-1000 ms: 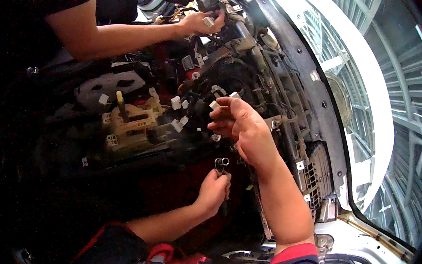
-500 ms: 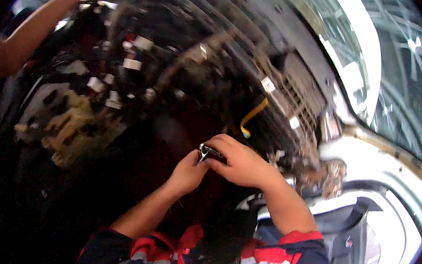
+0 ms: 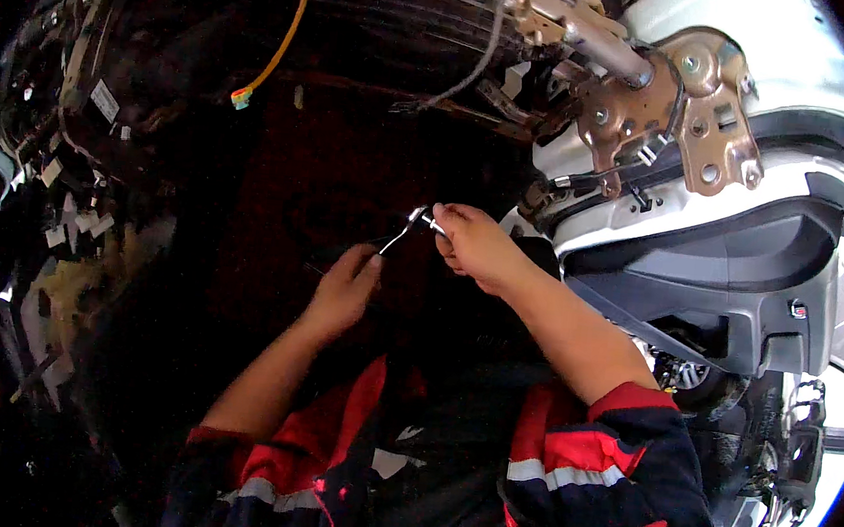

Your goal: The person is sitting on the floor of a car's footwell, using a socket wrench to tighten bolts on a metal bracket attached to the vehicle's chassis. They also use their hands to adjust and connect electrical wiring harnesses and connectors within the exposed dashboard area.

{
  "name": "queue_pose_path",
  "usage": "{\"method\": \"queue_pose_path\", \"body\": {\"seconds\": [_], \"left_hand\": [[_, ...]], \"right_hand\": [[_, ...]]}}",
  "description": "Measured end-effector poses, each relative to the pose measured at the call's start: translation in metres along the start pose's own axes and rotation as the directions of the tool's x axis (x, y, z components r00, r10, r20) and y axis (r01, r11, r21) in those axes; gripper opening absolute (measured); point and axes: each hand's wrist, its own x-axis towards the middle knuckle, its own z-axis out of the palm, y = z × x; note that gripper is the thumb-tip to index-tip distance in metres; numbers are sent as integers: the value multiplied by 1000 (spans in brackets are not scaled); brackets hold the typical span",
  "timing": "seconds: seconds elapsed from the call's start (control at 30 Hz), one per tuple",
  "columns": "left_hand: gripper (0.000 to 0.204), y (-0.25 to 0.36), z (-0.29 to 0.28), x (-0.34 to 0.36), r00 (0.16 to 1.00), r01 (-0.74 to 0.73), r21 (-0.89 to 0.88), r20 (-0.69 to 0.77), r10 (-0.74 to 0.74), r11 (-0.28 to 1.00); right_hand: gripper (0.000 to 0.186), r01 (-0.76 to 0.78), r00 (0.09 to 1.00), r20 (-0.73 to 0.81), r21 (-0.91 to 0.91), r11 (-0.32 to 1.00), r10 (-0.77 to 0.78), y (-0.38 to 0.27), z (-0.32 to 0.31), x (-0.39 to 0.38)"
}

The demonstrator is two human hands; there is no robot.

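Note:
Close together in the middle of the view, both my hands are closed around shiny metal tools. My left hand (image 3: 339, 288) pinches the thin shaft of a wrench (image 3: 400, 237), whose head points up toward the right hand. In the fingers of my right hand (image 3: 478, 248) is a short shiny metal piece (image 3: 431, 224) that meets or lies right beside the wrench's head. Most of that piece is hidden by the fingers, so its exact kind cannot be made out. Both sleeves are dark with red and grey bands.
I am in a stripped car interior. A brown metal bracket (image 3: 701, 117) and crossbar are at the upper right, above the grey door panel (image 3: 723, 260). A yellow cable (image 3: 285, 46) hangs at the upper left. Loose connectors (image 3: 53, 231) and wiring line the left side.
My view has turned toward the right-hand door, so the dashboard parts have shifted left and up. My hands have drawn slightly apart, and more of the wrench's shaft shows.

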Motion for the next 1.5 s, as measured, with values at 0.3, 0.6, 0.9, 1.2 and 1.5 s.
{"method": "queue_pose_path", "body": {"seconds": [0.3, 0.6, 0.9, 1.2, 1.5], "left_hand": [[27, -3, 44, 103, 955, 297, -336, 94, -282, 894], [27, 26, 141, 221, 994, 97, -623, 97, -47, 776], [41, -5, 148, 299, 955, -279, -513, -58, 291, 812], [25, 20, 123, 295, 889, -458, -229, -122, 442, 859], [25, 11, 136, 320, 877, -458, -512, -128, 463, 727]], "right_hand": [[34, 376, 647, -298, -676, 634, -702, -44, -65, 28], [37, 57, 674, -427, -783, 620, -602, -98, -109, 72], [37, 65, 795, -233, -886, 460, -560, -110, -114, 112], [29, 34, 701, -62, -992, 120, -710, -79, -144, 138], [37, 16, 778, -181, -951, 308, -602, -101, -117, 112]]}}
